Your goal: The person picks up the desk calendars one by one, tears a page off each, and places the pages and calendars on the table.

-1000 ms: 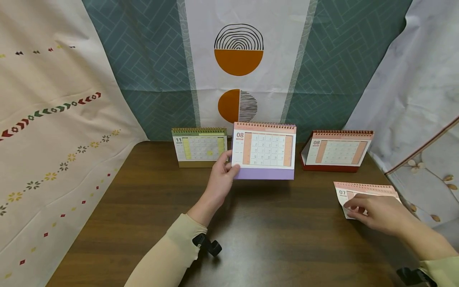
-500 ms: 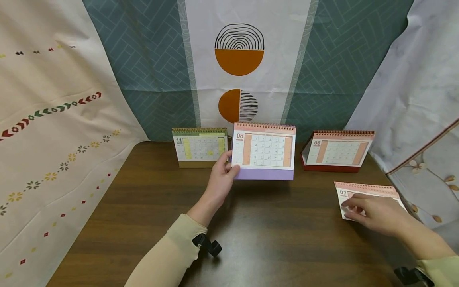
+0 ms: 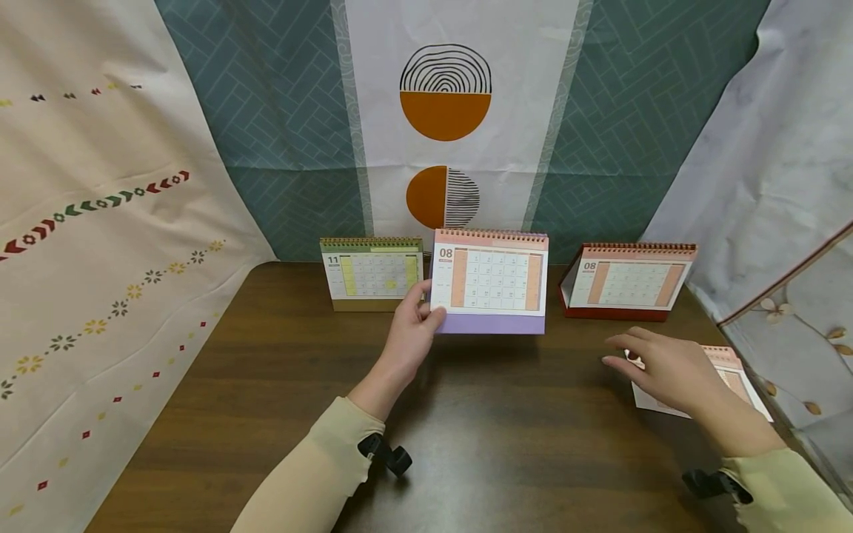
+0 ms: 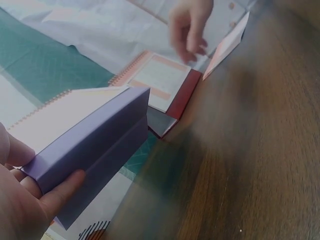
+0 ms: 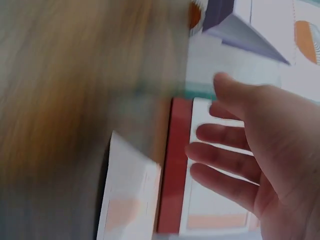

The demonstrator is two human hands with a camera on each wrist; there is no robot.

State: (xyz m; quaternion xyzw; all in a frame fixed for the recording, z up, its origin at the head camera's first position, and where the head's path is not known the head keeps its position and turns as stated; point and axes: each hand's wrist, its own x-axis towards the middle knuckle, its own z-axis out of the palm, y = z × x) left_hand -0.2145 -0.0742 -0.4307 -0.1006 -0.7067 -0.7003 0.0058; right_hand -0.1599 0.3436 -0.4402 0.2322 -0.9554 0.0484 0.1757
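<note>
My left hand (image 3: 409, 337) grips the lower left edge of a purple-based desk calendar (image 3: 493, 323) whose page reads 08; thumb in front, fingers behind. In the left wrist view this purple calendar (image 4: 95, 135) is tilted in the hand. My right hand (image 3: 673, 370) hovers with fingers parted over loose calendar sheets (image 3: 743, 377) lying at the right of the table, partly hiding them. The right wrist view has the right hand (image 5: 270, 145) holding nothing, the sheets (image 5: 127, 200) beyond it.
A green-topped calendar (image 3: 373, 274) reading 11 stands at the back left. At the back right stands a red-based calendar (image 3: 629, 281) reading 08. Patterned cloths hang behind and at both sides of the wooden table (image 3: 266, 414).
My right hand has come off the loose sheets, moving left and up, its fingers spreading. The sheets now lie flatter. The left hand and purple calendar have hardly moved.
</note>
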